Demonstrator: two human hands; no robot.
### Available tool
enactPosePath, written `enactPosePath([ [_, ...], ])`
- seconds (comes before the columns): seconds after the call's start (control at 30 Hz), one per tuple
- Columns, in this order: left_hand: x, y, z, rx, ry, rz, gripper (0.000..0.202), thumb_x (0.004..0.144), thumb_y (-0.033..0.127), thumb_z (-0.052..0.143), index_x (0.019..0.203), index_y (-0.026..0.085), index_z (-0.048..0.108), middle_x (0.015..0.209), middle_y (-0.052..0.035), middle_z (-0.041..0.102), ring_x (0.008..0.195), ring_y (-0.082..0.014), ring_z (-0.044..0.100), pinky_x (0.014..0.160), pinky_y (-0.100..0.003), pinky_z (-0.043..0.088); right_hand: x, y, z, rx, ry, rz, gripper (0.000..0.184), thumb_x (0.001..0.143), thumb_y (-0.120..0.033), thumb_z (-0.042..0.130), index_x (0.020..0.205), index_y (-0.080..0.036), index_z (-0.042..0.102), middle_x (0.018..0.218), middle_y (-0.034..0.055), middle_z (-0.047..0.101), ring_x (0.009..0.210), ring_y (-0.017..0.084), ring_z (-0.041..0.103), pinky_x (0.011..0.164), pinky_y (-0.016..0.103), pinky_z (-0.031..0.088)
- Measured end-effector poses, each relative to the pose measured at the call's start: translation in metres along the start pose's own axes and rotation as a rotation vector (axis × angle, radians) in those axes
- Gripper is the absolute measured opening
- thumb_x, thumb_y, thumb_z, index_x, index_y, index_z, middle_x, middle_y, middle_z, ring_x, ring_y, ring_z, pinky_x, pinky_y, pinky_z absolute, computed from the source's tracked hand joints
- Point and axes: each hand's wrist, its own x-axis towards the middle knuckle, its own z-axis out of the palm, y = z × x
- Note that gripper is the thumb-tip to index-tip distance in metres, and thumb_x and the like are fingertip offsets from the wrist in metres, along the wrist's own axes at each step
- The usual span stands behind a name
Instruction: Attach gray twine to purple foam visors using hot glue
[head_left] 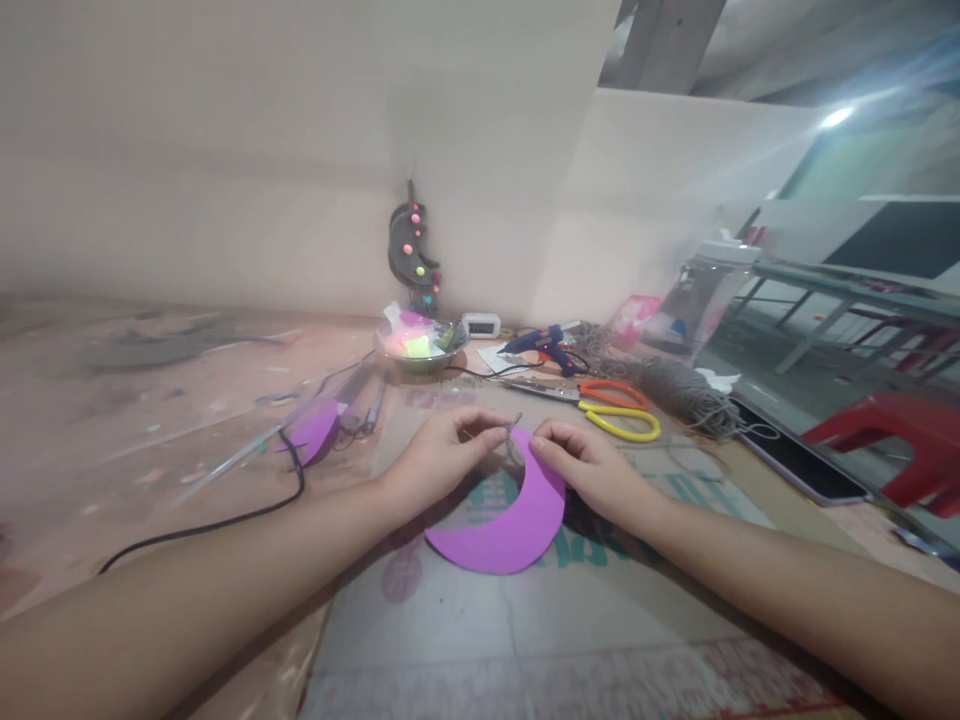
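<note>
A purple crescent-moon cutout (517, 525) is held just above a printed cardboard sheet (465, 640). My right hand (577, 455) pinches its upper tip between thumb and fingers. At that same tip, my left hand (476, 440) is closed on a short piece of grey yarn (516, 420), which sticks up a little above the thumb. Whether the yarn is fixed to the cutout I cannot tell. The crescent's lower tip points left and hangs free of both hands.
Behind the hands lie scissors (619, 420) with orange and yellow handles, a blue glue gun (551, 350), a bowl (424, 360) of bright bits and a grey yarn ball (686, 395). A phone (802, 460) rests at right. A black cable (225, 525) runs at left.
</note>
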Motion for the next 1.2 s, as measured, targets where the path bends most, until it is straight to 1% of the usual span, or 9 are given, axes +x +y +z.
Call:
enactPosePath([
  [0.17,0.002,-0.005,0.000,0.031,0.012,0.036,0.022,0.086,0.028,0.059,0.100,0.017,0.072,0.092,-0.0058,0.072,0.083,-0.0192,0.066,0.072,-0.028,0.049,0.000,-0.001,-0.001,0.010,-0.006,-0.009,0.045,0.086,-0.061,0.052,0.069,-0.020,0.047,0.057,-0.0064,0.038,0.051,0.008,0.035,0.046,0.022,0.027],
  [0.27,0.002,-0.005,0.000,0.039,0.017,0.031,0.023,0.085,0.028,0.060,0.102,0.016,0.071,0.094,-0.0065,0.072,0.085,-0.0195,0.066,0.073,-0.029,0.049,0.001,-0.002,-0.001,0.017,-0.002,0.007,0.047,0.086,-0.063,0.052,0.069,-0.020,0.047,0.056,-0.0067,0.037,0.050,0.008,0.034,0.046,0.022,0.026],
  [0.43,-0.001,-0.001,0.000,-0.005,0.002,0.038,0.027,0.084,0.029,0.062,0.106,0.016,0.069,0.098,-0.0070,0.071,0.080,-0.0170,0.066,0.069,-0.027,0.050,0.001,0.000,-0.002,0.032,-0.023,0.007,0.045,0.087,-0.060,0.053,0.070,-0.019,0.047,0.057,-0.0070,0.037,0.050,0.008,0.034,0.046,0.022,0.025],
  [0.57,-0.002,0.001,0.001,-0.072,-0.004,0.004,0.025,0.083,0.031,0.064,0.100,0.014,0.067,0.091,-0.0064,0.069,0.073,-0.0158,0.065,0.065,-0.027,0.052,0.001,0.001,-0.003,0.033,-0.035,-0.009,0.044,0.088,-0.059,0.052,0.070,-0.019,0.048,0.058,-0.0068,0.038,0.051,0.008,0.034,0.047,0.023,0.025],
  [0.73,-0.002,0.002,0.002,-0.097,-0.014,-0.007,0.025,0.082,0.032,0.065,0.099,0.014,0.066,0.086,-0.0051,0.068,0.069,-0.0148,0.064,0.063,-0.027,0.052,0.002,0.000,-0.002,0.046,-0.044,-0.002,0.045,0.086,-0.061,0.053,0.070,-0.019,0.047,0.058,-0.0069,0.038,0.051,0.008,0.034,0.047,0.023,0.024],
  [0.83,-0.002,0.000,0.001,-0.068,-0.016,0.007,0.024,0.083,0.033,0.065,0.097,0.014,0.066,0.086,-0.0053,0.069,0.070,-0.0154,0.064,0.065,-0.028,0.052,0.001,0.000,-0.001,0.056,-0.043,0.013,0.047,0.085,-0.063,0.054,0.070,-0.019,0.046,0.057,-0.0071,0.037,0.050,0.008,0.034,0.046,0.022,0.024],
  [0.97,-0.001,-0.005,0.001,-0.061,-0.017,0.021,0.025,0.083,0.034,0.065,0.098,0.015,0.066,0.087,-0.0053,0.068,0.073,-0.0161,0.064,0.068,-0.029,0.052,0.002,0.002,-0.001,0.109,-0.079,0.044,0.048,0.083,-0.065,0.055,0.070,-0.020,0.044,0.057,-0.0078,0.035,0.048,0.007,0.031,0.044,0.022,0.023],
  [1.1,0.001,-0.009,0.003,-0.093,-0.023,0.020,0.030,0.081,0.032,0.067,0.106,0.016,0.066,0.090,-0.0052,0.067,0.078,-0.0166,0.064,0.068,-0.028,0.053,0.005,0.005,-0.002,0.137,-0.094,0.054,0.050,0.083,-0.067,0.054,0.067,-0.020,0.043,0.056,-0.0074,0.034,0.048,0.008,0.029,0.044,0.022,0.022],
  [1.2,0.000,-0.007,0.004,-0.121,-0.053,0.016,0.028,0.080,0.030,0.067,0.103,0.014,0.067,0.090,-0.0054,0.068,0.078,-0.0166,0.064,0.069,-0.028,0.053,0.006,0.007,-0.002,0.152,-0.103,0.059,0.050,0.084,-0.066,0.054,0.067,-0.020,0.043,0.057,-0.0071,0.034,0.049,0.008,0.029,0.045,0.022,0.022],
])
